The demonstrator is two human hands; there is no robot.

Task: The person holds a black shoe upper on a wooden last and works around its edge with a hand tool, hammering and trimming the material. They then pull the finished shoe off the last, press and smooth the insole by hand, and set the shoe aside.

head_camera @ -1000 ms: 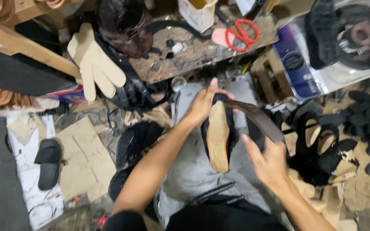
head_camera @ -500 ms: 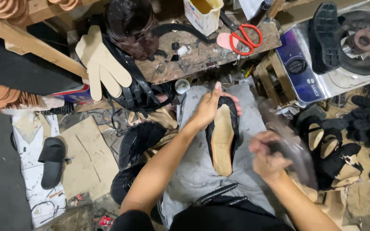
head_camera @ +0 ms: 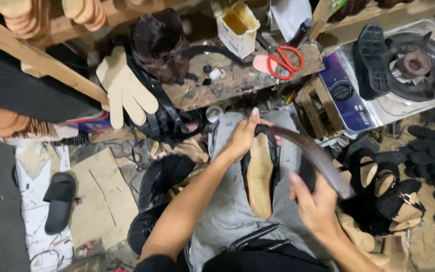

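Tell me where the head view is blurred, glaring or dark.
Head view: the dark strap and right hand look motion-smeared; the left hand on the sandal sole is sharper; the stove top shows bright glare; the lower left edge falls into deep shadow.

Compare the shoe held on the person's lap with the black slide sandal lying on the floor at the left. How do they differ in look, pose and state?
The shoe lies sole side up on the lap, its tan bottom showing, while the slide sandal lies right way up. The left hand holds the shoe at its toe; no hand touches the sandal. The shoe has a dark strap coming off it, pulled by the right hand; the sandal has one broad band. Both are dark footwear.
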